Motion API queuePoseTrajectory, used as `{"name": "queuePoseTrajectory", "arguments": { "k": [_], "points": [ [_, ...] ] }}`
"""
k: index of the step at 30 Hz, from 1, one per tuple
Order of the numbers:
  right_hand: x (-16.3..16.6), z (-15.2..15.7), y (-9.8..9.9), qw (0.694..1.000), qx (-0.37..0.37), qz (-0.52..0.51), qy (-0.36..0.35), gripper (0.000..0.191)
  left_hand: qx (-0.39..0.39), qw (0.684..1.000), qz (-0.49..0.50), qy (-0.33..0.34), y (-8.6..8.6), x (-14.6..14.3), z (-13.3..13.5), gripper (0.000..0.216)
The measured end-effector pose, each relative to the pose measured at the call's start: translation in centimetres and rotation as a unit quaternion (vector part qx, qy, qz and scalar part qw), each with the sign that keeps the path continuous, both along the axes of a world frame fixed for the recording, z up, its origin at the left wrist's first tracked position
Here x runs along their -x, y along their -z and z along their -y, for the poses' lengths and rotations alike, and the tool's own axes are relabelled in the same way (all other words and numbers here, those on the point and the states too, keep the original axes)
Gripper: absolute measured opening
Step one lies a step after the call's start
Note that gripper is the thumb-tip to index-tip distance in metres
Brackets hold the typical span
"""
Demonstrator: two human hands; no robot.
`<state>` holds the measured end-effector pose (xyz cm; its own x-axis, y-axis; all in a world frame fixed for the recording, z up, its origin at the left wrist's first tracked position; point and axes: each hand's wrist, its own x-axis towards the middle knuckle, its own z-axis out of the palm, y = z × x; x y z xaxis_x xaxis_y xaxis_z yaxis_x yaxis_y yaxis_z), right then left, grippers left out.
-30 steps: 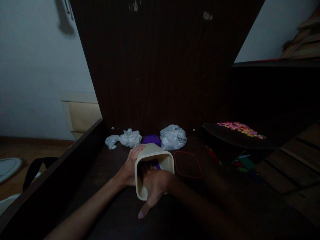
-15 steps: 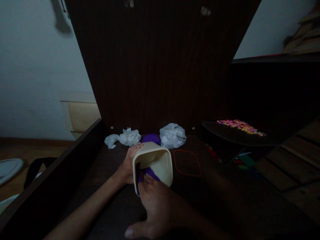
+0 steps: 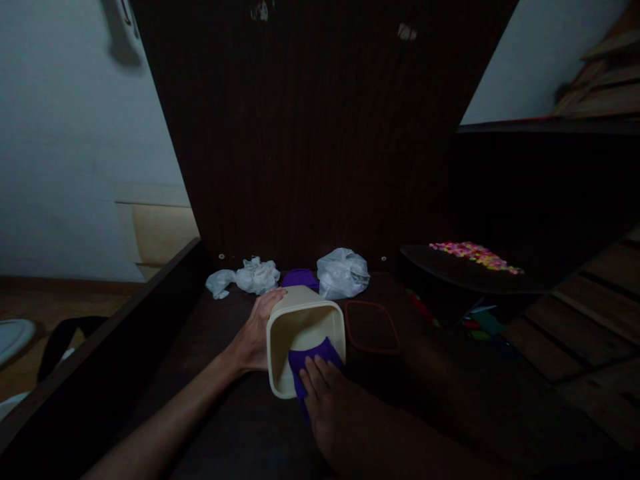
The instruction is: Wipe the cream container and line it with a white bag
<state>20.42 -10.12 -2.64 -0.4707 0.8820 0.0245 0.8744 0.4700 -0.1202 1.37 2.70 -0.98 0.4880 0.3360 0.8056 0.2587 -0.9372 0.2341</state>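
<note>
A cream-coloured bin [image 3: 305, 320] with a rounded square mouth lies tilted on its side, its opening facing me. My left hand [image 3: 257, 330] grips it along its left wall, with part of the fingers hidden behind it. My right hand [image 3: 325, 403] presses a purple cloth [image 3: 316, 353] against the inner wall at the lower right of the mouth, the fingers lying over the cloth. Some of the cloth hangs out over the rim. Just right of the bin lies a reddish-brown rounded square rim [image 3: 373, 327], flat on the dark wooden surface [image 3: 220, 400].
Crumpled white plastic bags [image 3: 257, 275] and a larger bag [image 3: 343, 273] lie against the dark back panel [image 3: 310, 133], with another purple cloth [image 3: 300, 279] between them. A dark shelf [image 3: 420, 263] at right bears small colourful pieces [image 3: 475, 257]. A raised side board [image 3: 110, 353] borders the left.
My right hand has moved the purple cloth from the left inner side of the bin to its lower right side. My left hand keeps its hold on the bin.
</note>
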Motion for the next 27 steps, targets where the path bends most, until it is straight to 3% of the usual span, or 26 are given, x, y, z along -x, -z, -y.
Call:
{"name": "queuePoseTrajectory", "arguments": {
  "k": [3, 5, 8, 11, 13, 15, 16, 18, 22, 27],
  "points": [
    [0.1, -0.9, 0.3, 0.999, -0.011, 0.005, 0.046, 0.047, -0.009, 1.0, -0.008, -0.007, -0.2, -0.1, 0.1, 0.112],
    [-0.6, -1.8, -0.6, 1.0, -0.006, 0.0, -0.004, 0.053, -0.012, 1.0, -0.01, -0.007, -0.3, -0.2, 0.3, 0.112],
    [-1.5, -3.0, -3.4, 0.994, 0.065, -0.003, -0.086, 0.074, -0.017, 1.0, -0.01, -0.004, -0.2, -0.3, 0.4, 0.111],
    [-0.7, -4.1, -7.2, 0.988, 0.136, 0.046, -0.052, 0.084, -0.022, 1.0, -0.006, -0.004, -0.1, -0.3, 0.4, 0.108],
    [0.5, -4.9, -9.6, 0.973, 0.196, 0.115, -0.036, 0.104, -0.022, 1.0, -0.006, -0.006, 0.0, -0.2, 0.4, 0.108],
    [1.7, -5.8, -11.4, 0.953, 0.239, 0.155, -0.107, 0.122, -0.021, 1.0, -0.008, -0.008, 0.1, -0.1, 0.4, 0.11],
    [2.1, -6.3, -11.9, 0.945, 0.251, 0.17, -0.126, 0.121, -0.02, 1.0, -0.008, -0.01, 0.1, -0.1, 0.4, 0.111],
    [2.6, -7.0, -12.3, 0.932, 0.268, 0.193, -0.147, 0.114, -0.02, 1.0, -0.005, -0.016, 0.1, -0.1, 0.4, 0.111],
    [3.1, -8.1, -11.2, 0.928, 0.269, 0.2, -0.161, 0.099, -0.032, 0.999, 0.004, -0.016, 0.0, -0.3, 0.6, 0.105],
    [3.6, -8.1, -10.4, 0.925, 0.269, 0.196, -0.185, 0.095, -0.025, 0.999, 0.019, -0.025, 0.0, -0.5, 0.6, 0.097]
  ]
}}
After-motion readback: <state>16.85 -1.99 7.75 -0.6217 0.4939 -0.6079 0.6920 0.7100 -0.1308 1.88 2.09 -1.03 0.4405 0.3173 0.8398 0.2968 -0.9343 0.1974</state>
